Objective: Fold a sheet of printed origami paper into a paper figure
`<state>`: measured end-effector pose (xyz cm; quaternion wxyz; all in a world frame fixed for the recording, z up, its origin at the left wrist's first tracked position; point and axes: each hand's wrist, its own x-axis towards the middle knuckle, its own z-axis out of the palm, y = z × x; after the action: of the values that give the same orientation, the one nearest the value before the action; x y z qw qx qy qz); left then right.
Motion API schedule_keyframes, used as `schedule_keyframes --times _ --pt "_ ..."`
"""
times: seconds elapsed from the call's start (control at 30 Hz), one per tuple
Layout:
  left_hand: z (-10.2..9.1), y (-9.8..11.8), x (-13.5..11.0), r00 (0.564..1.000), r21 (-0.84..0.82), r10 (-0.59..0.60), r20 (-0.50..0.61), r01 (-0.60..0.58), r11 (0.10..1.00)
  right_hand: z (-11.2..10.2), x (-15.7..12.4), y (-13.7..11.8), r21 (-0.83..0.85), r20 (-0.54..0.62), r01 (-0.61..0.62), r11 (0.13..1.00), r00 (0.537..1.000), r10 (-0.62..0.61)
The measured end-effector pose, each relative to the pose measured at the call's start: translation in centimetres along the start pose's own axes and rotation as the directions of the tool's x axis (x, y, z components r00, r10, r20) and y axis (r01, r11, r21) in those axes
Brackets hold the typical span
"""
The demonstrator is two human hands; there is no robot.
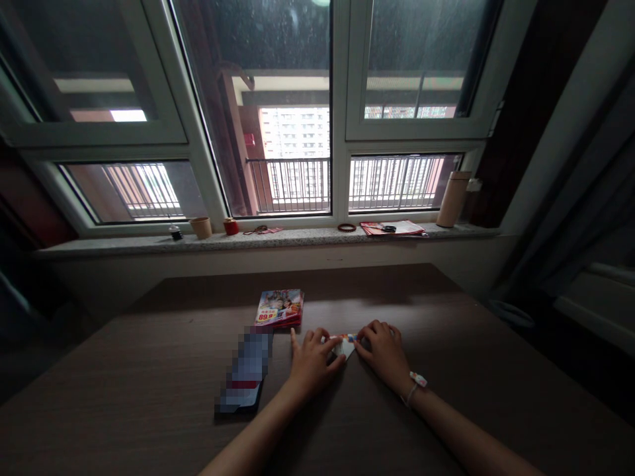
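A small folded piece of paper (348, 348), white with a colourful printed strip along its far edge, lies on the brown table between my hands. My left hand (313, 362) presses its left side with thumb and index finger, the other fingers bent and the little finger stretched out. At the paper's right corner, the thumb and fingertips of my right hand (384, 350) are closed in a pinch. A bracelet with a pale charm (418, 379) circles my right wrist. Beyond my left hand sits a stack of printed leaflets (280, 307).
Left of my left forearm lies a phone (245, 370), partly pixelated. The windowsill (307, 237) holds a paper cup (201, 228), a red spool-like item (231, 227), a brown ring (346, 227), scissors (389, 229) on printed papers, and a tall flask (454, 199).
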<state>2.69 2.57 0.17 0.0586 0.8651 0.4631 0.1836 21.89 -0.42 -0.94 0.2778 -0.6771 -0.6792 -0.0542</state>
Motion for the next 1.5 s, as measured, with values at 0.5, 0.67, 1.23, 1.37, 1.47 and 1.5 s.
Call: schedule_keyframes --times 0.5,0.67,1.23,1.37,1.47,1.5 --pt "-0.1 -0.3 0.3 1.0 0.022 0.005 0.029 -0.006 1.0 -0.5 -0.6 -0.9 -0.066 0.037 0.009 0.998 0.999 -0.007" --pt "-0.3 -0.2 0.2 1.0 0.04 0.014 0.02 -0.015 0.999 -0.2 -0.8 -0.9 -0.085 0.03 0.02 0.996 0.999 -0.017" --pt "-0.2 -0.6 0.3 0.999 0.017 0.016 0.036 -0.017 1.0 -0.6 -1.0 -1.2 0.001 0.048 0.046 0.999 0.998 -0.045" --pt "-0.3 -0.6 0.2 0.999 0.004 0.001 0.047 -0.001 1.0 -0.8 -0.4 -0.5 0.055 0.065 0.062 0.997 0.996 -0.065" --pt "-0.3 -0.5 0.2 0.999 0.006 -0.001 0.044 0.001 1.0 -0.8 -0.3 -0.4 0.031 0.051 0.064 0.997 0.997 -0.065" --pt "-0.2 -0.5 0.2 0.999 0.013 -0.002 0.042 0.001 1.0 -0.7 -0.3 -0.5 0.014 0.046 0.065 0.998 0.997 -0.065"
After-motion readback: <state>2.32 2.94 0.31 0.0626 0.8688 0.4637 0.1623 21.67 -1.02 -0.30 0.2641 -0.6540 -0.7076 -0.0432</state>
